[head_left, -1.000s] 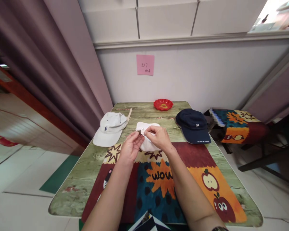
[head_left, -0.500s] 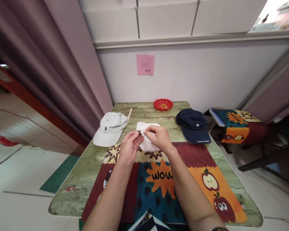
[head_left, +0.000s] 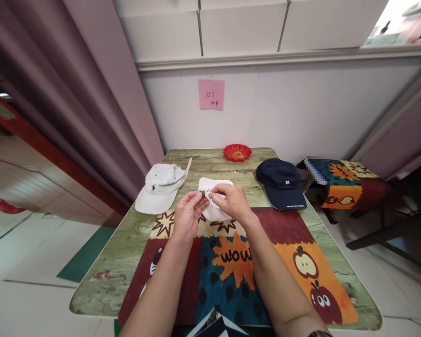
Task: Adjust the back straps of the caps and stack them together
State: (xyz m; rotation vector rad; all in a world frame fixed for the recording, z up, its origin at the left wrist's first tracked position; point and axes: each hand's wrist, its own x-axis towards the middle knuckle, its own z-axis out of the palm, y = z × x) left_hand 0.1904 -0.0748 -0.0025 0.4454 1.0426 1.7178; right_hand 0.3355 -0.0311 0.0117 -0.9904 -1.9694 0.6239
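A white cap [head_left: 215, 214] sits at the middle of the table, partly hidden behind my hands. My left hand [head_left: 190, 208] pinches a small dark metal buckle [head_left: 202, 193] at the cap's back strap. Fingers of my right hand [head_left: 231, 199] are closed on the white strap [head_left: 207, 193] just right of the buckle. How far the strap runs through the buckle is too small to tell. To the left lies another white cap [head_left: 161, 187] with a small dark logo, its strap end sticking up. A navy cap [head_left: 281, 183] with white lettering rests on the right.
A red scalloped dish [head_left: 237, 152] stands at the table's back edge by the wall. A colourful mat [head_left: 231, 276] covers the near part of the table [head_left: 101, 276]. A pink note [head_left: 211, 94] is stuck on the wall. A covered stool [head_left: 347, 180] stands to the right.
Almost nothing differs. Both hands stay at the buckle and strap, with only slight finger movement; the view has shifted a little.
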